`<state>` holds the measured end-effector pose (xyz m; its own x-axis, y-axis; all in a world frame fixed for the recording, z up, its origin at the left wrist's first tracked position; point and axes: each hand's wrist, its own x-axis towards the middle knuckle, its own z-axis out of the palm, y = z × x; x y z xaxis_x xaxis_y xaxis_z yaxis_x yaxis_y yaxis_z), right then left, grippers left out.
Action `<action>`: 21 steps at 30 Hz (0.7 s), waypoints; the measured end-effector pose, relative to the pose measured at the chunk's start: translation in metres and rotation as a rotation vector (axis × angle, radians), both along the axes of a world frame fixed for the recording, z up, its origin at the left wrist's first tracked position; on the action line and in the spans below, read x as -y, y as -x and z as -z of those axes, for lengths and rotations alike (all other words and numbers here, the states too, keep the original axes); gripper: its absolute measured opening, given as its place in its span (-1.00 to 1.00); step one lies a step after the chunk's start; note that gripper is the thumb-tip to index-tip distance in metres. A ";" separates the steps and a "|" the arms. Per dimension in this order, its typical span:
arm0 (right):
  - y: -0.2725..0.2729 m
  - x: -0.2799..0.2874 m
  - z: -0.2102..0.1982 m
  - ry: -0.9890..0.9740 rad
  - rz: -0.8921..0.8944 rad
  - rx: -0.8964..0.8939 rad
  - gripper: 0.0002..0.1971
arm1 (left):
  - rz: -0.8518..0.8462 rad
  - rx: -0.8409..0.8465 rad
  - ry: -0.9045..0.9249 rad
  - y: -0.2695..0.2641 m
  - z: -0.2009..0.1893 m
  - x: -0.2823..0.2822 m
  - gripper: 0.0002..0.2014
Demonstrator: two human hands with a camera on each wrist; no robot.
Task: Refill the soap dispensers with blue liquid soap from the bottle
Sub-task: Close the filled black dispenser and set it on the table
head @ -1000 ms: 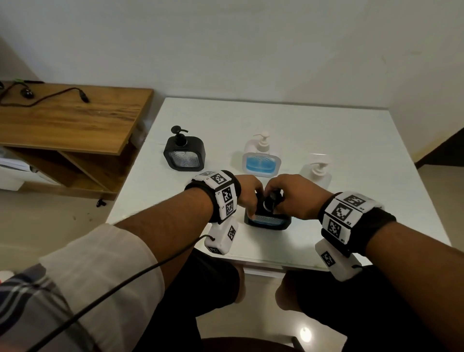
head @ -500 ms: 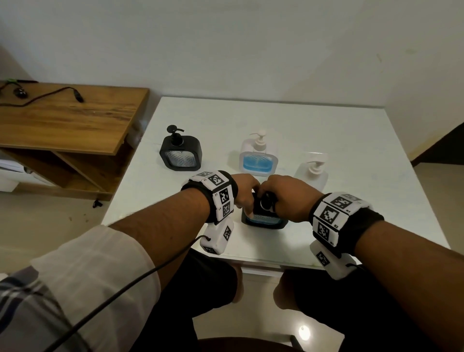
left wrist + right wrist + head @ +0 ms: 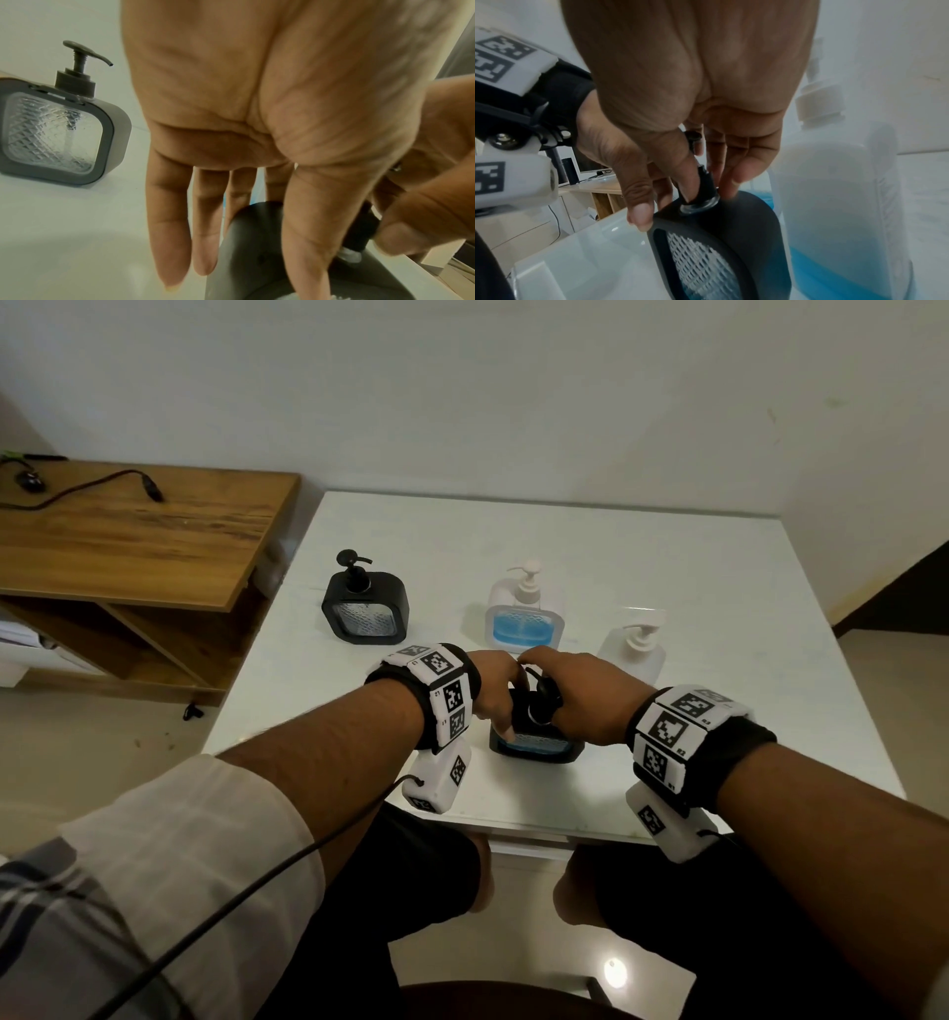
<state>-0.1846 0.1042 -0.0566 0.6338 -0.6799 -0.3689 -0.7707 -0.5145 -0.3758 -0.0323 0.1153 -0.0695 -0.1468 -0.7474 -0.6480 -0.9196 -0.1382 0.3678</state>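
Near the front edge of the white surface (image 3: 667,546), the left hand (image 3: 495,690) has its grip clasped round the side of the near black dispenser (image 3: 536,744), thumb on the front, fingers behind. The right hand (image 3: 583,695) pinches that dispenser's black pump (image 3: 706,182) at the neck between thumb and fingertips. Behind stand a second black dispenser (image 3: 365,611), a white dispenser (image 3: 524,621) holding blue soap, and a white bottle (image 3: 634,654).
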 end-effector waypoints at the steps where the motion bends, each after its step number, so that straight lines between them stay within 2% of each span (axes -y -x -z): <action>1: 0.000 -0.001 0.000 0.006 0.000 -0.009 -0.39 | 0.001 0.002 0.000 0.000 0.000 0.000 -0.38; 5: 0.002 0.001 0.002 0.048 0.064 -0.039 -0.23 | 0.006 0.001 0.004 0.001 -0.001 0.001 -0.36; 8: 0.002 0.001 0.002 0.034 0.074 0.014 -0.15 | 0.007 0.002 0.003 0.001 -0.001 0.000 -0.35; 12: -0.002 -0.001 0.001 0.014 0.011 0.049 -0.21 | 0.002 0.004 0.004 0.001 0.000 0.000 -0.33; 17: -0.001 -0.002 0.001 0.102 0.120 -0.023 -0.27 | 0.022 0.016 0.012 0.001 -0.001 0.000 -0.34; 21: -0.002 -0.004 -0.001 0.098 -0.014 -0.010 -0.30 | 0.010 0.013 0.013 0.002 -0.001 0.000 -0.39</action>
